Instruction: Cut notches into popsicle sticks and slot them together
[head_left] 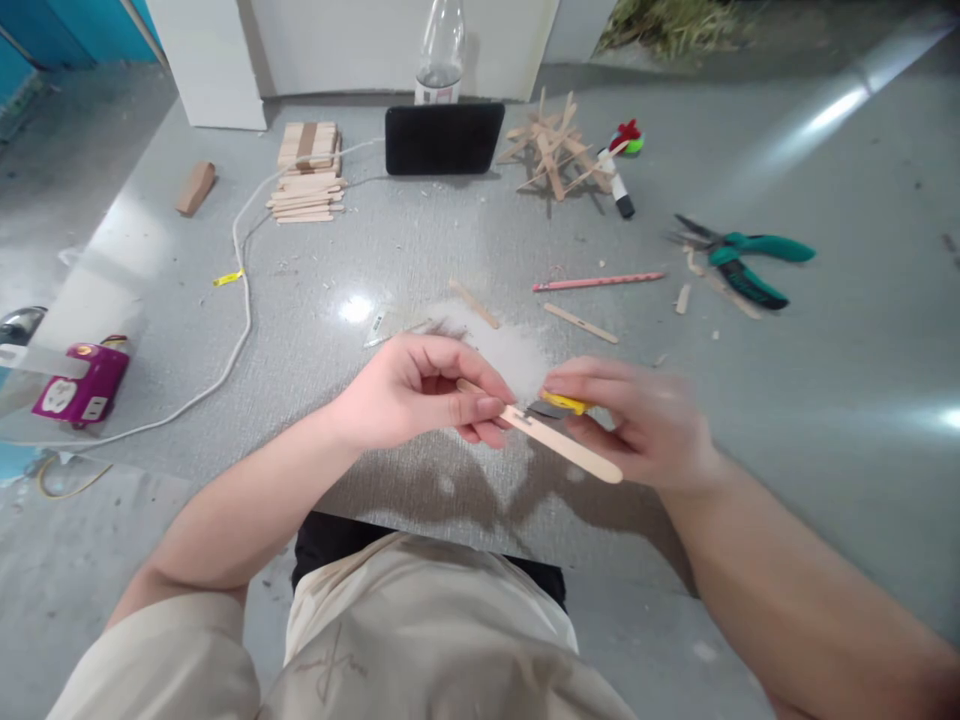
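Between the thumb and fingers of my left hand [435, 395] is a wooden craft stick [574, 448], tilted down to the right, with a small notch near the fingertips. My right hand [637, 415], a little blurred, is closed round a yellow-handled knife [564, 402]. The knife's blade points left and reaches the stick at the notch; whether it touches the wood I cannot tell. Beyond my hands lie a short stick piece [474, 304] and a stick with a small slot [581, 323].
A pink pencil [600, 282] and green-handled pliers [750, 255] lie to the right. Farther back are a stick pile [555, 145], a marker [616, 185], a propped phone [444, 139], a bottle [440, 50] and stacked sticks [307, 195]. A white cable [244, 300] runs to a purple socket adapter [82, 385].
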